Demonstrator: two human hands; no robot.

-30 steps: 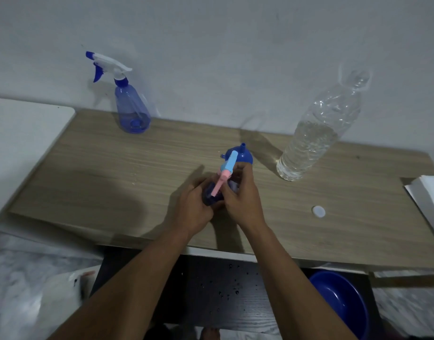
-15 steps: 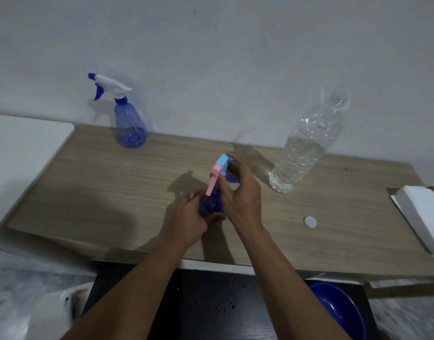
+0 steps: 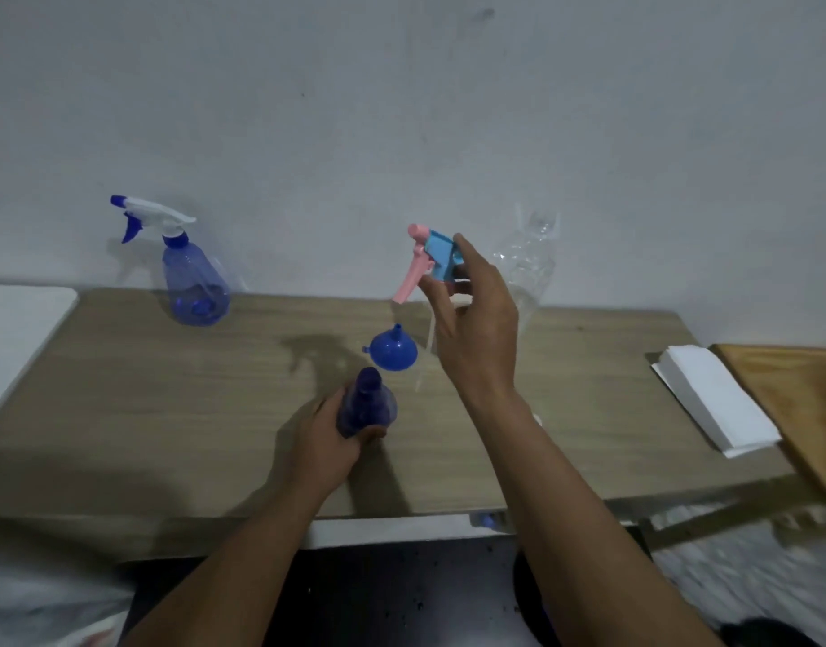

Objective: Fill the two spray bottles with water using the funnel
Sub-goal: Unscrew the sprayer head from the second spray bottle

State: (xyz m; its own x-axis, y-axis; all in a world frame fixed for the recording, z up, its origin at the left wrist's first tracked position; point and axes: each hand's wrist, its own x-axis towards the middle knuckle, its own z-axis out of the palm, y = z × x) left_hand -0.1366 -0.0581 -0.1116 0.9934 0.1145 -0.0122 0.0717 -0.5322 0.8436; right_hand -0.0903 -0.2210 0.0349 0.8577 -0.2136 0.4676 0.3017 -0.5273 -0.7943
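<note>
My left hand (image 3: 329, 441) grips the body of a dark blue spray bottle (image 3: 366, 403) standing on the wooden table (image 3: 168, 403), its neck uncovered. My right hand (image 3: 476, 319) holds the pink and light-blue spray head (image 3: 427, 261) lifted above the table, its thin dip tube (image 3: 425, 357) hanging down. A blue funnel (image 3: 393, 350) lies on the table just behind the bottle, spout pointing away. A second blue spray bottle (image 3: 194, 282) with a white and blue head stands at the back left. A clear water bottle (image 3: 527, 259) stands behind my right hand, partly hidden.
A stack of white paper towels (image 3: 714, 403) lies at the table's right end, beside a wooden board (image 3: 798, 403). A white surface (image 3: 19, 329) adjoins the table on the left. The wall runs close behind the table.
My right hand has lifted the spray head off the dark blue bottle and raised it up and to the right. The funnel is now uncovered. The camera view has tilted upward.
</note>
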